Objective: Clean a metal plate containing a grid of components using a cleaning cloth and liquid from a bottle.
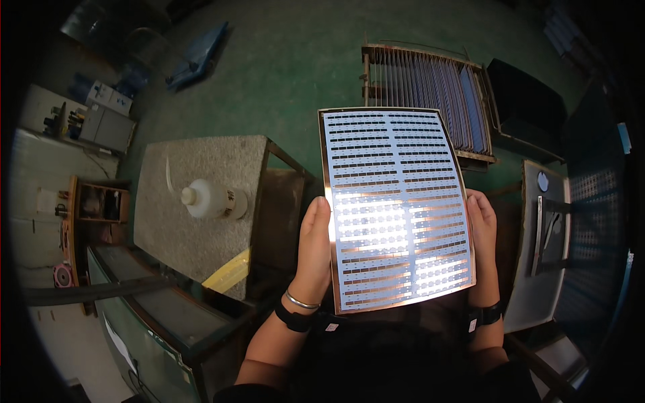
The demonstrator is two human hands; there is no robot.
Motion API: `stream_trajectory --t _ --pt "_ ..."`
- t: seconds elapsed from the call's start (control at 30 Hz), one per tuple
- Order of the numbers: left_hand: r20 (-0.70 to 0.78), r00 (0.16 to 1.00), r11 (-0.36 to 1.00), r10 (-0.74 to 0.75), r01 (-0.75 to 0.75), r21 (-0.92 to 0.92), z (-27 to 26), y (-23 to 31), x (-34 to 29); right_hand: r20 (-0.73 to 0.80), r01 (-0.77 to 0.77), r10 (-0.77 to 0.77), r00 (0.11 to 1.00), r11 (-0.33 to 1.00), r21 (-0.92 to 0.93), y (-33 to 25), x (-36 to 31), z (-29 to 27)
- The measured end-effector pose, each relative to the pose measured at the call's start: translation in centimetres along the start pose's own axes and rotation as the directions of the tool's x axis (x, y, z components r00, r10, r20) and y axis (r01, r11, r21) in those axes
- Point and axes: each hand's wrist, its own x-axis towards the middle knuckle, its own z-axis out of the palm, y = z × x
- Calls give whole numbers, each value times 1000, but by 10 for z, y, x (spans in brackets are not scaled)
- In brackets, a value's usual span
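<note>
Between my two hands is a circuit board panel (396,181), tilted up in front of me. White rows with dark slots run across its face, copper shows along its edges, and bright light glares off its lower half. My left hand (315,245) is closed on its left edge, thumb at the front rim. At the right edge my right hand (482,232) grips it too, with the fingers partly behind the panel. A metal bangle (302,301) and a black band (293,316) circle my left wrist; another black band (485,314) is on the right.
Left of me, a grey-topped table (195,161) bears a white squeeze bottle (211,199) and a yellow strip (228,272). Beyond the panel, a rack (430,67) holds several upright panels beside a black box (527,104). A screen-like frame (531,248) stands at right.
</note>
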Motion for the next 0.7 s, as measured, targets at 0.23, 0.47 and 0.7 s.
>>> stream_trajectory --t 0.23,0.47,0.7 --pt "72 997 999 16 -14 -34 -10 -10 6 36 -56 53 998 994 90 9 3 -5" --pt "90 996 999 26 -23 -31 -9 -12 8 51 -67 62 997 991 114 12 3 -6" --pt "123 992 998 15 -8 -59 -14 -15 8 38 -48 45 998 996 77 10 2 -7"
